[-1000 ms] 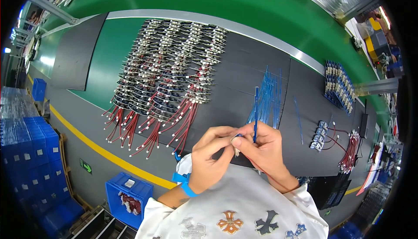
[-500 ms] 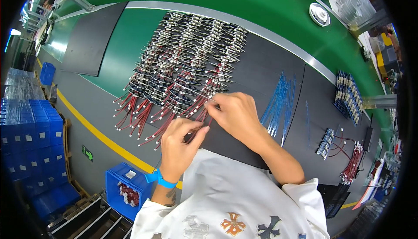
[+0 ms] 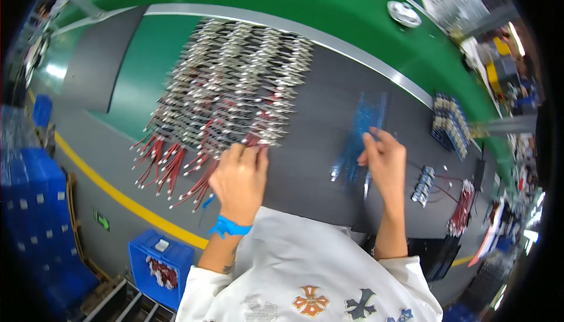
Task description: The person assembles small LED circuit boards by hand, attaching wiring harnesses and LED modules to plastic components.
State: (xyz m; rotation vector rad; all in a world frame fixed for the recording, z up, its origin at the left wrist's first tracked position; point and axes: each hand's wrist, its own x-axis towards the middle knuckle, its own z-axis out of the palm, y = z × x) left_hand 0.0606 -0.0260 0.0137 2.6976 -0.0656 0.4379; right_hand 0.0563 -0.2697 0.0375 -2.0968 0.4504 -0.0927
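Observation:
My left hand (image 3: 239, 180), a blue band on its wrist, rests fingers-down on the near edge of a large spread of small metal parts with red wires (image 3: 226, 99) laid in rows on the dark mat (image 3: 317, 146). My right hand (image 3: 385, 160) is over a bunch of thin blue wires (image 3: 359, 131) lying on the mat to the right, fingertips touching them. Whether its fingers pinch a wire I cannot tell.
A green belt (image 3: 329, 11) with a round metal lid (image 3: 404, 14) runs behind the mat. Rows of blue-and-silver parts (image 3: 449, 123) and small parts with red wires (image 3: 461, 207) lie at right. A blue crate (image 3: 160, 266) stands on the floor at lower left.
My right hand has left the red-wire parts and swung right to the blue wires. My left hand has moved up onto the near edge of the red-wire rows.

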